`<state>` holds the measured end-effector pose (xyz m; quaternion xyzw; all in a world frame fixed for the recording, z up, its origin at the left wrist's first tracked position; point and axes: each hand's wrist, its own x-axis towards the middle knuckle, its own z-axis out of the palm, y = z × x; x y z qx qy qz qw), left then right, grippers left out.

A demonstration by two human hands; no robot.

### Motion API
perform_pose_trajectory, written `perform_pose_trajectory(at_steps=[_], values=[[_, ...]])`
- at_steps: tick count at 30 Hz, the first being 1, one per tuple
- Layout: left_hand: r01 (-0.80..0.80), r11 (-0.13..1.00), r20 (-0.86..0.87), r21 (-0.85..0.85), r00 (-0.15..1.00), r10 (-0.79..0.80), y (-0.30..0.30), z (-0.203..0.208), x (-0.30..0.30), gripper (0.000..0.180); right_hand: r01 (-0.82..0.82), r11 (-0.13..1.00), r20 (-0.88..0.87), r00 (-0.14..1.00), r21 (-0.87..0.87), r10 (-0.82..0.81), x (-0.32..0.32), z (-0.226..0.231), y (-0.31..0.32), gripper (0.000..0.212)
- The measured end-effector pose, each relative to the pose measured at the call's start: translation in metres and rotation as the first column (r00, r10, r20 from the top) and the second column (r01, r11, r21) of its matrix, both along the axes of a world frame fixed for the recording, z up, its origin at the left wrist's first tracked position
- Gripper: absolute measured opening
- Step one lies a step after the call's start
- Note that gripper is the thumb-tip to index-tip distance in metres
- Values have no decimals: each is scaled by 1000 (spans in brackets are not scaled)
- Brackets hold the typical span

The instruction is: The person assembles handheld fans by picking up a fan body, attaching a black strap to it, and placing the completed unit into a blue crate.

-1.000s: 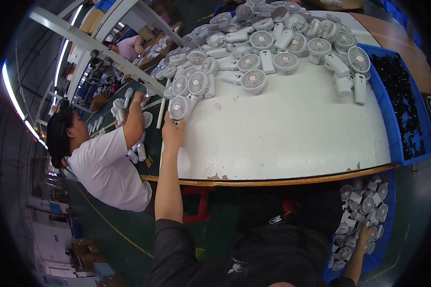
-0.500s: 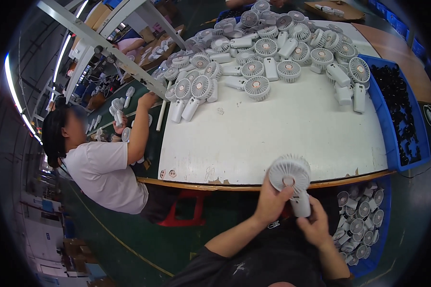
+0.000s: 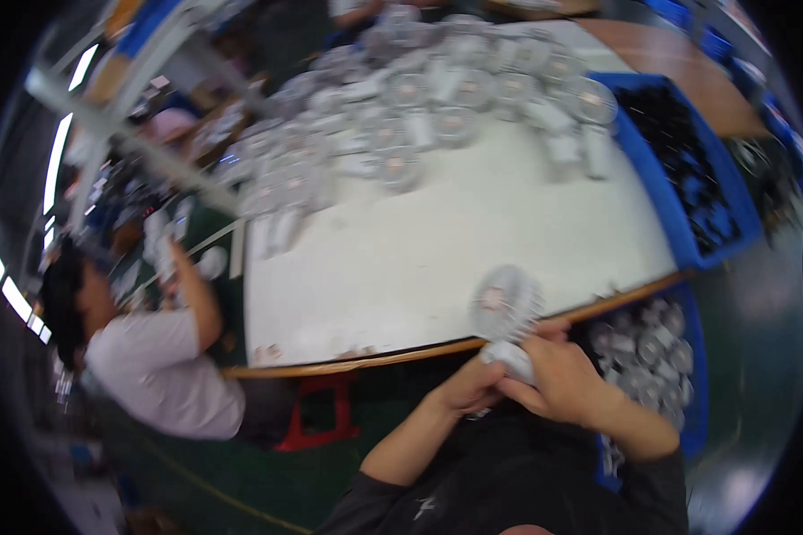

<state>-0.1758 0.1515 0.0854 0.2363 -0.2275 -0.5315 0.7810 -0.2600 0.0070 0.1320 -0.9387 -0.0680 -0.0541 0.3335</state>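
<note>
A white handheld fan (image 3: 507, 303) is between my hands, above the near edge of the table. Its round grille is up and its short handle points down toward me. My left hand (image 3: 468, 383) is closed about the lower part of the handle. From the other side my right hand (image 3: 562, 379) wraps the handle, with its fingers near the base of the grille. The fingers hide much of the handle, and the picture is smeared by motion.
Many similar white fans (image 3: 406, 89) are heaped on the white table (image 3: 437, 250). At its right lies a blue tray (image 3: 665, 209) of small black parts. A blue crate (image 3: 694, 383) of fans stands below. At left, a co-worker (image 3: 165, 357) sits near a red stool (image 3: 317, 415).
My left hand has gone from the fan's head down to its handle. My right hand has risen round the handle. The fan is turned and tilted differently, and the whole view has swung.
</note>
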Motion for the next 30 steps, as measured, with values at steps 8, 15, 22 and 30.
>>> perform_pose_trajectory(at_steps=[8, 15, 22, 30], values=[[-250, 962, 90, 110, 966, 241, 21, 6, 8, 39, 524, 844, 231, 840, -113, -491, 40, 46, -223, 17], [-373, 897, 160, 238, 926, 343, 16, 5, -3, 28, 570, 608, -61, 700, -553, -712, 40, -20, -369, 26], [-437, 823, 219, 363, 899, 380, 10, 1, 1, 25, 696, 716, 234, 705, -51, -669, 11, -14, -370, 47], [-445, 817, 229, 367, 895, 384, -5, 25, -3, 42, 109, 612, -71, 994, 783, -86, 11, 2, -39, 39]])
